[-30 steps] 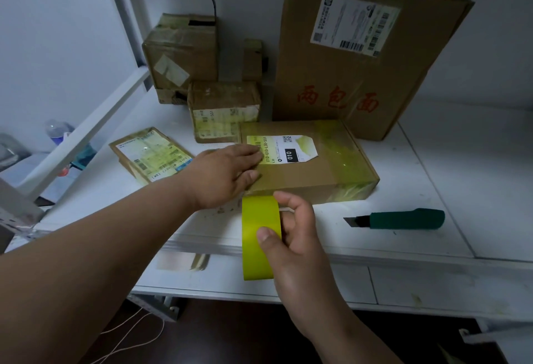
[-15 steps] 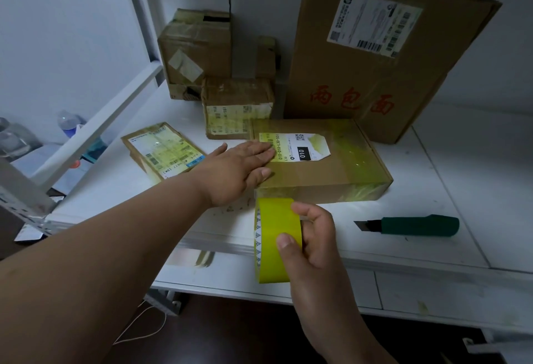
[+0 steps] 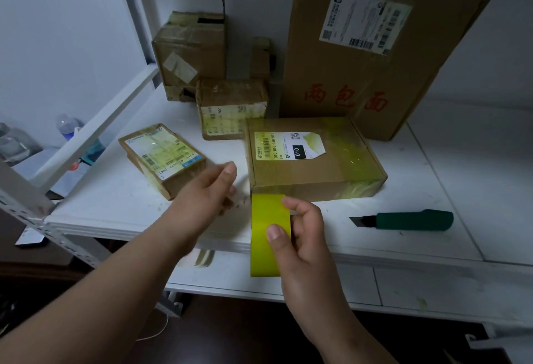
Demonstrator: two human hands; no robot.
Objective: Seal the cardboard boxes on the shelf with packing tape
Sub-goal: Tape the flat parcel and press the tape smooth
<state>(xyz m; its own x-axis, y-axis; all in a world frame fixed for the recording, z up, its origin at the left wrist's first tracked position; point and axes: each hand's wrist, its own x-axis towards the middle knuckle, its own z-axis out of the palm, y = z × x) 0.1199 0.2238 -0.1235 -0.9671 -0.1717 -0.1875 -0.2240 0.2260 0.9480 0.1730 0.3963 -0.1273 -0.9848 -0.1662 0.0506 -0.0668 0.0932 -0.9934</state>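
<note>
A flat cardboard box (image 3: 314,170) with a white label and yellowish tape across its top lies on the white shelf (image 3: 432,184). My right hand (image 3: 300,236) grips a roll of yellow packing tape (image 3: 266,233) held on edge just in front of the box's near left corner. My left hand (image 3: 207,193) hovers with relaxed fingers left of the box, off its lid, holding nothing.
A green utility knife (image 3: 412,220) with its blade out lies right of the tape. A small labelled box (image 3: 164,158) sits to the left, two more boxes (image 3: 230,109) (image 3: 190,51) behind, a tall open carton (image 3: 372,57) at the back. A diagonal shelf brace (image 3: 95,129) runs on the left.
My left hand has lifted off the flat box's lid and pulled back to the left. The right hand with the tape roll stays in front of the box.
</note>
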